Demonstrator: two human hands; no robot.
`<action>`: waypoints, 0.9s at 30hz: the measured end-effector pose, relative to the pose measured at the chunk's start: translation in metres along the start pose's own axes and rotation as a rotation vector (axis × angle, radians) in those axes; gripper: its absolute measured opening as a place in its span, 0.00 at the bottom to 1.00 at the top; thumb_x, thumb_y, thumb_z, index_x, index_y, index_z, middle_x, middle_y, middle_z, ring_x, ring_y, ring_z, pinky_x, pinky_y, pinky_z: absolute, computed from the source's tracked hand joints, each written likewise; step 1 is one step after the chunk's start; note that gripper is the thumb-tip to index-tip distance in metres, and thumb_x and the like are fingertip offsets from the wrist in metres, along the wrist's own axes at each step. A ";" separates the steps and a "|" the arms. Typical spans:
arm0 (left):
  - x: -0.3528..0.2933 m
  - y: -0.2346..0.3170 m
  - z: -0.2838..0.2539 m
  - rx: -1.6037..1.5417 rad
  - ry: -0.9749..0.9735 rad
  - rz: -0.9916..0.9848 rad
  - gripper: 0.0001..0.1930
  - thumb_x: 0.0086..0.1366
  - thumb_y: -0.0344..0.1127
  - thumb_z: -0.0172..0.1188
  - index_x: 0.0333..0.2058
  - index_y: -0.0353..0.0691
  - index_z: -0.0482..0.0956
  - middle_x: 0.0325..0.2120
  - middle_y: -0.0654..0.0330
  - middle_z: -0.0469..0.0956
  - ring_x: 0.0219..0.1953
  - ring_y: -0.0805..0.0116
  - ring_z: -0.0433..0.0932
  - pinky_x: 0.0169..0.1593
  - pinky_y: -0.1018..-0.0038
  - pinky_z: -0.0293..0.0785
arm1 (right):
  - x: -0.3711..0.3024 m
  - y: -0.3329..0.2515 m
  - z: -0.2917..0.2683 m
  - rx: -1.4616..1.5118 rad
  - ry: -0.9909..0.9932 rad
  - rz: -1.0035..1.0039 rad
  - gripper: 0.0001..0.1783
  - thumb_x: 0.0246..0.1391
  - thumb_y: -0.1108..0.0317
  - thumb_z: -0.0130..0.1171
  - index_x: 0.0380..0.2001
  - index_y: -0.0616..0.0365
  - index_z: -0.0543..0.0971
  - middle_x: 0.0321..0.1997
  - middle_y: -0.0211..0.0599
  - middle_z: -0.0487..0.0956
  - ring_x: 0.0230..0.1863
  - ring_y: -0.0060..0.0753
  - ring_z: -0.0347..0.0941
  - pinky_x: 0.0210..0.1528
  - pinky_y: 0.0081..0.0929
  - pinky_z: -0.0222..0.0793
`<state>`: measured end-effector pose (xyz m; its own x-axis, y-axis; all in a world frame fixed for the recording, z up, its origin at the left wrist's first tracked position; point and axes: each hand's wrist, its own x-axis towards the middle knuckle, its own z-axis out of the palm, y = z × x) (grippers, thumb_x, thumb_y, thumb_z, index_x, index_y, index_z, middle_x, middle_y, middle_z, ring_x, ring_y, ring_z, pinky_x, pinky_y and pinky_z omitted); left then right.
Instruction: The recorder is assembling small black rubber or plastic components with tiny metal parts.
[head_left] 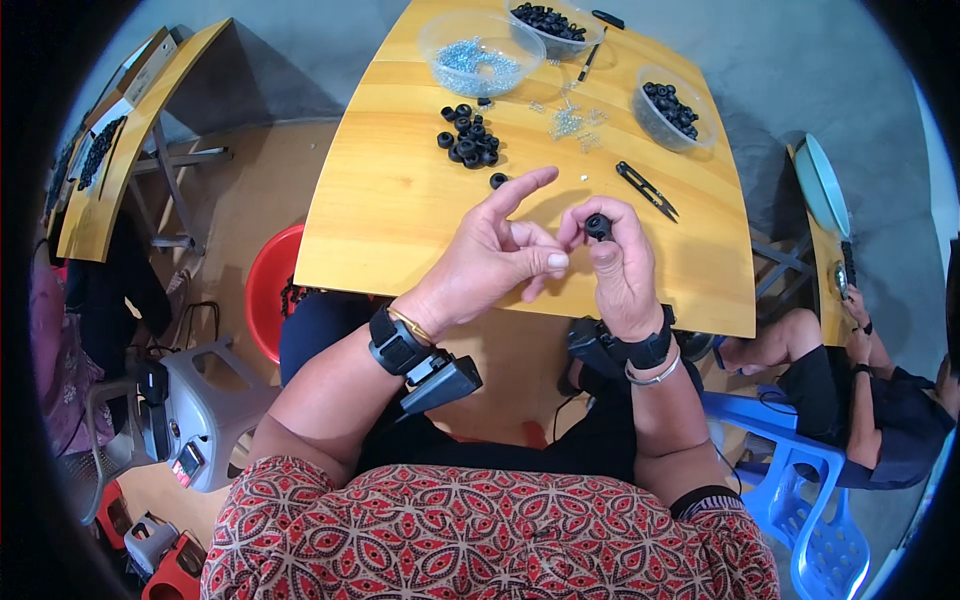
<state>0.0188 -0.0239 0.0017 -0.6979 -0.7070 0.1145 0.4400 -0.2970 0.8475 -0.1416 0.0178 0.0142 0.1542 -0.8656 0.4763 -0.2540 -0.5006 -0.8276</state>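
My right hand (pixel 628 260) grips a small round black part with a hollow in its face (pixel 598 227) between thumb and fingers, over the near edge of the table. Close beside it, my left hand (pixel 490 245) has its index finger stretched out and its thumb pressed against another finger. Whatever that pinch holds, if anything, is too small to make out. Just beyond the left hand lies a single black part (pixel 499 181), with a loose pile of similar black parts (pixel 467 140) farther off. Black thread snips (pixel 647 190) rest to the right of my hands.
On the yellow wooden table (pixel 380 210) stand clear bowls: one with tiny bluish pieces (pixel 475 60), two with black parts (pixel 548 22) (pixel 671 110). Small clear pieces (pixel 568 120) lie scattered. A red basin (pixel 270 290) is at left; another person (pixel 880 420) sits at right.
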 end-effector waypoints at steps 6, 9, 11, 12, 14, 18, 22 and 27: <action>-0.001 0.007 0.006 0.163 -0.042 0.195 0.52 0.35 0.32 0.70 0.57 0.41 0.45 0.41 0.60 0.68 0.41 0.74 0.66 0.43 0.78 0.64 | -0.007 -0.019 0.009 0.121 -0.015 0.065 0.23 0.54 0.49 0.41 0.39 0.61 0.64 0.25 0.30 0.66 0.24 0.19 0.61 0.28 0.16 0.60; 0.001 0.004 0.026 0.167 -0.091 0.213 0.55 0.29 0.34 0.73 0.57 0.41 0.46 0.45 0.59 0.64 0.46 0.72 0.64 0.49 0.76 0.62 | -0.010 -0.025 0.010 0.068 -0.053 0.059 0.21 0.54 0.51 0.41 0.38 0.61 0.64 0.26 0.31 0.66 0.24 0.20 0.61 0.27 0.17 0.60; 0.002 0.000 0.031 0.258 -0.112 0.201 0.56 0.28 0.34 0.73 0.57 0.42 0.47 0.45 0.58 0.65 0.47 0.70 0.64 0.51 0.76 0.60 | -0.009 -0.031 0.010 -0.033 -0.054 0.018 0.19 0.54 0.54 0.42 0.38 0.61 0.64 0.26 0.32 0.66 0.25 0.21 0.62 0.28 0.17 0.61; 0.002 -0.001 0.032 0.267 -0.079 0.170 0.52 0.29 0.35 0.72 0.55 0.40 0.50 0.43 0.59 0.65 0.45 0.71 0.65 0.50 0.75 0.61 | -0.008 -0.034 0.011 -0.080 -0.040 -0.007 0.18 0.54 0.56 0.42 0.37 0.61 0.65 0.26 0.32 0.66 0.25 0.22 0.63 0.28 0.18 0.61; 0.000 -0.001 0.035 0.253 -0.050 0.157 0.46 0.33 0.36 0.71 0.52 0.38 0.55 0.41 0.59 0.66 0.44 0.72 0.65 0.48 0.76 0.63 | -0.010 -0.035 0.012 -0.144 -0.053 0.005 0.14 0.53 0.62 0.43 0.37 0.60 0.65 0.27 0.35 0.67 0.27 0.25 0.66 0.30 0.20 0.63; 0.000 -0.004 0.041 0.329 -0.027 0.299 0.32 0.40 0.39 0.66 0.44 0.33 0.64 0.36 0.59 0.67 0.39 0.74 0.66 0.44 0.78 0.64 | -0.013 -0.029 0.011 -0.147 -0.082 -0.062 0.12 0.51 0.66 0.44 0.38 0.59 0.65 0.27 0.37 0.68 0.28 0.29 0.67 0.31 0.21 0.63; -0.001 -0.005 0.040 0.354 0.010 0.283 0.25 0.45 0.41 0.62 0.40 0.32 0.67 0.34 0.59 0.68 0.38 0.74 0.66 0.42 0.78 0.64 | -0.014 -0.023 0.012 -0.126 -0.078 -0.077 0.11 0.48 0.70 0.45 0.37 0.60 0.65 0.28 0.38 0.68 0.27 0.34 0.67 0.31 0.23 0.63; 0.001 -0.006 0.038 0.408 -0.006 0.311 0.24 0.47 0.42 0.60 0.38 0.32 0.68 0.35 0.57 0.69 0.38 0.73 0.67 0.43 0.77 0.64 | -0.011 -0.031 0.016 -0.085 -0.006 -0.049 0.11 0.46 0.72 0.46 0.35 0.61 0.66 0.30 0.37 0.68 0.27 0.38 0.67 0.31 0.25 0.64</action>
<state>-0.0058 0.0015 0.0160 -0.5725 -0.7183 0.3953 0.3720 0.2021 0.9060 -0.1204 0.0436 0.0300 0.1736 -0.8402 0.5137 -0.3261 -0.5413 -0.7750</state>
